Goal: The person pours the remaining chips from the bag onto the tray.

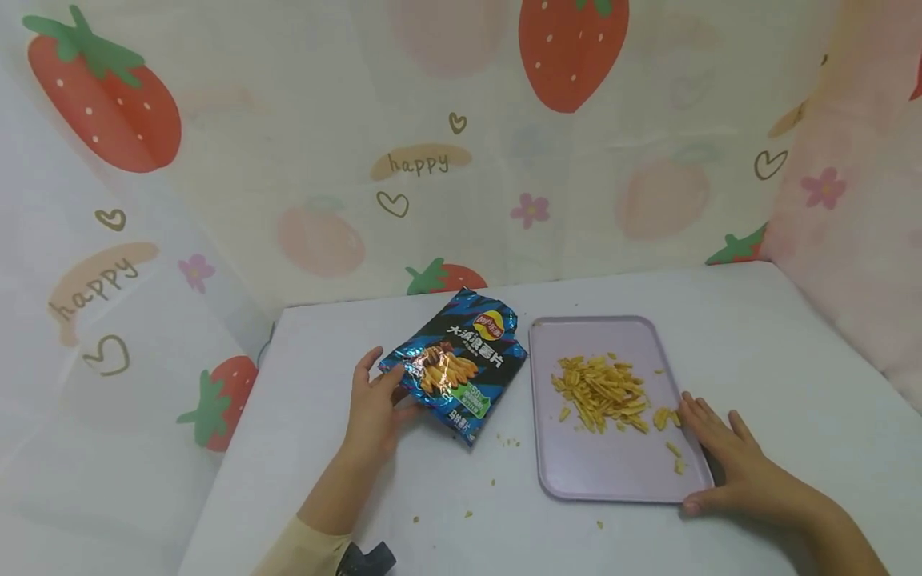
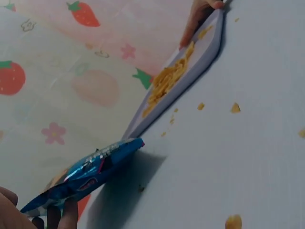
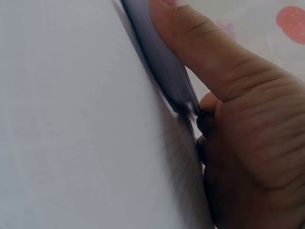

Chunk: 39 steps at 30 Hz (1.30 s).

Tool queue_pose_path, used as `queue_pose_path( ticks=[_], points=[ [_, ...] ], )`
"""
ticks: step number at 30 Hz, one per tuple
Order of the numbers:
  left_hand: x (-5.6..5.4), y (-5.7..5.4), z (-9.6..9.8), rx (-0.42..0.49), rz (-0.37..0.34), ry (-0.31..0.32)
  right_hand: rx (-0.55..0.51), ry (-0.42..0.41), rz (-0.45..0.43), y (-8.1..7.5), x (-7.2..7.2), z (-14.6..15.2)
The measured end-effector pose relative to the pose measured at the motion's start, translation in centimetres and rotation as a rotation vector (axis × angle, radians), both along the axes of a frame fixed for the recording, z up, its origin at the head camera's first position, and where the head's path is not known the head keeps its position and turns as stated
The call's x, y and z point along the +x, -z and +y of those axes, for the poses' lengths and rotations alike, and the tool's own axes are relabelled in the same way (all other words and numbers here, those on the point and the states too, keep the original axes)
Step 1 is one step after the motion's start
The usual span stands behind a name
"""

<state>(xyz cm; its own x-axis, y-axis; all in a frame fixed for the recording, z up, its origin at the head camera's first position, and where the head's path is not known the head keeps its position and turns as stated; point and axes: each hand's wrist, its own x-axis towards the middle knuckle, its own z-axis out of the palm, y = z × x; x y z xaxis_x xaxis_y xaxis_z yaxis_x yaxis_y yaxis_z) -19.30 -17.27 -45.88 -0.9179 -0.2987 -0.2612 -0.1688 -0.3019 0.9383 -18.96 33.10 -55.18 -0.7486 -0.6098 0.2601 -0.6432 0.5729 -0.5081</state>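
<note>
A blue and black chip bag [image 1: 461, 360], torn at its top edge, tilts over the table left of the tray. My left hand [image 1: 374, 408] grips the bag's lower left edge, thumb in front and fingers behind. In the left wrist view the bag [image 2: 90, 171] casts a shadow on the table. A pale purple tray [image 1: 598, 472] carries a heap of yellow potato chip sticks [image 1: 601, 390]. My right hand [image 1: 749, 472] holds the tray's near right corner, thumb at the front rim and fingers along the right side. The right wrist view shows the thumb against the tray rim [image 3: 157, 57].
Crumbs [image 1: 507, 441] lie scattered on the white table [image 1: 403, 544] between bag and tray and along the front. A few loose chip pieces [image 1: 677, 460] sit near the tray's right rim. A strawberry-print curtain [image 1: 324, 96] stands behind the table and on both sides.
</note>
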Motion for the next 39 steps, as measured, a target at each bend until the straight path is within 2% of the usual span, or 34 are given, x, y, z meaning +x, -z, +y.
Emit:
queue_pose_path(
  ticks=[5, 10, 17, 21, 24, 27, 30, 35, 39],
  points=[
    [0.6, 0.5, -1.5, -0.063, -0.018, 0.047, 0.012, -0.004, 0.034, 0.2, -0.1, 0.0],
    [1.1, 0.9, -2.4, -0.135, -0.044, 0.043, 0.010, -0.005, 0.027, 0.2, -0.1, 0.0],
    [2.4, 1.6, -3.2, -0.117, -0.055, -0.012, 0.001, 0.000, 0.036, 0.1, 0.0, 0.0],
    [3.5, 2.3, -3.1, -0.104, -0.059, -0.009, -0.007, -0.001, 0.032, 0.2, 0.0, -0.1],
    [4.2, 2.5, -2.8, -0.095, -0.066, 0.034, -0.011, -0.003, 0.025, 0.2, -0.1, -0.1],
    [4.9, 2.5, -2.5, -0.136, -0.079, 0.103, -0.003, 0.006, 0.026, 0.3, 0.0, 0.0],
    [5.4, 2.3, -2.2, -0.228, -0.107, 0.157, 0.013, 0.012, 0.042, 0.3, 0.0, 0.2],
    [5.8, 2.0, -2.7, -0.521, -0.185, 0.221, 0.030, -0.008, 0.076, 0.1, -0.1, 0.3],
    [6.1, 1.9, -3.4, -0.743, -0.158, 0.322, 0.048, -0.032, 0.097, -0.1, -0.1, 0.2]
  ],
)
